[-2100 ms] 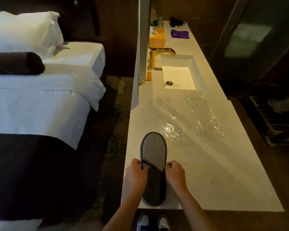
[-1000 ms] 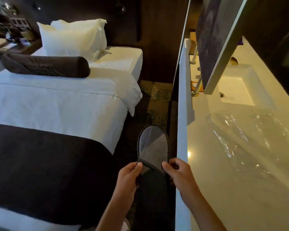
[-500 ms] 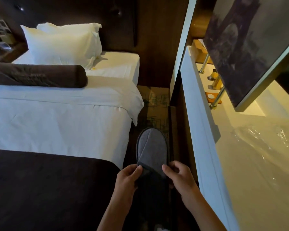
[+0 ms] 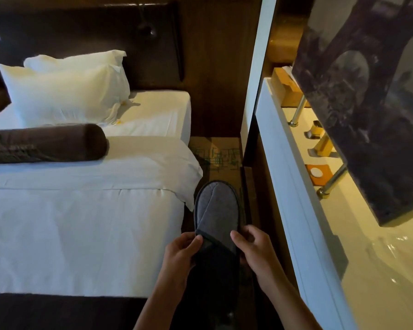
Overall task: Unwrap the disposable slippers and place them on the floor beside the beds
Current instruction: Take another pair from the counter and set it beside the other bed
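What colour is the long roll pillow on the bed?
The roll pillow is dark brown, seen in the head view, lying across the white bed.

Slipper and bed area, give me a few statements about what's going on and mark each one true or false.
1. Both hands hold the grey slipper. True: the left hand and right hand pinch its two sides.
2. The slipper lies on the bed. False: it is held above the floor gap beside the bed.
3. A brown bolster lies in front of the white pillows. True.
4. The slipper is in plastic wrap. False: it is bare.
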Tool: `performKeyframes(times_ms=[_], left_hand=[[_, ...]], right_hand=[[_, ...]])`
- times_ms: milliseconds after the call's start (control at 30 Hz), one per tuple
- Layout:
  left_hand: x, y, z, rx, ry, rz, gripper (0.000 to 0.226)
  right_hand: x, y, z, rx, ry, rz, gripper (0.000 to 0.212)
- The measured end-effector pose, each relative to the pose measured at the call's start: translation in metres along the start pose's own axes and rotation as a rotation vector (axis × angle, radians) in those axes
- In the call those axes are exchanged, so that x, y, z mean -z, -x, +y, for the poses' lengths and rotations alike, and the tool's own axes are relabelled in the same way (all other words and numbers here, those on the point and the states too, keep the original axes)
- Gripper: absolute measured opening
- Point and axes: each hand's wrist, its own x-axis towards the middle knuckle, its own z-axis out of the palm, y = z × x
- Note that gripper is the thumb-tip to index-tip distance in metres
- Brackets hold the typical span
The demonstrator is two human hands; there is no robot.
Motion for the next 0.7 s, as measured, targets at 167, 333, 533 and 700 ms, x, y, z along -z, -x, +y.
performKeyframes(times_ms=[167, 333, 533, 700], left_hand=[[-0.019, -0.072, 0.052, -0.019, -0.008, -0.009, 0.013], [-0.028, -0.156, 0.093, -0.004, -0.036, -0.069, 0.014], [-0.030, -0.272, 0.120, -0.001, -0.106, -0.174, 0.017], [-0.036, -0.338, 0.135, 0.037, -0.157, -0.211, 0.024]], right_hand=[[-0.002, -0.081, -0.038, -0.006, -0.023, 0.006, 0.012], [-0.012, -0.166, -0.063, -0.034, -0.027, 0.079, 0.017], [-0.031, -0.267, -0.071, -0.045, -0.037, 0.211, 0.020], [-0.041, -0.322, -0.076, -0.075, -0.054, 0.252, 0.027]])
